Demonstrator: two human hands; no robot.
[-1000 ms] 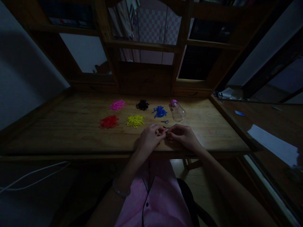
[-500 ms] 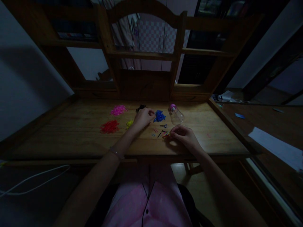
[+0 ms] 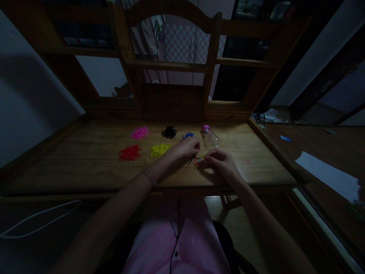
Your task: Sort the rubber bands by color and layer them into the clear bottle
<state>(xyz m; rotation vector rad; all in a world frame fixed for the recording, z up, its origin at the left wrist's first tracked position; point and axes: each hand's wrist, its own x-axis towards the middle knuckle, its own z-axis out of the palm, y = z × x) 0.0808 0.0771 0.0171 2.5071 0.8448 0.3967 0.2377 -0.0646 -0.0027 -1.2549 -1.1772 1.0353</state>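
Note:
Small heaps of rubber bands lie on the wooden desk (image 3: 85, 160): pink (image 3: 140, 133), black (image 3: 169, 132), red (image 3: 129, 152), yellow (image 3: 158, 150) and blue (image 3: 187, 135). My left hand (image 3: 186, 147) hovers just in front of the blue heap and partly hides it, its fingers curled and pinched; what they hold is too small to see. My right hand (image 3: 221, 163) rests on the desk, fingers pinched on a small multicoloured chain of bands (image 3: 197, 161) that sticks out to its left.
A clear plastic bottle with a pink cap (image 3: 210, 136) lies on its side behind my right hand. A wooden hutch with shelves (image 3: 171, 64) stands at the back of the desk. Papers (image 3: 327, 175) lie on another surface to the right. A white cable (image 3: 40, 220) hangs lower left.
My left hand went from meeting the right hand out to the black and blue heaps, then came back toward the right hand. The right hand has stayed put, holding the chain.

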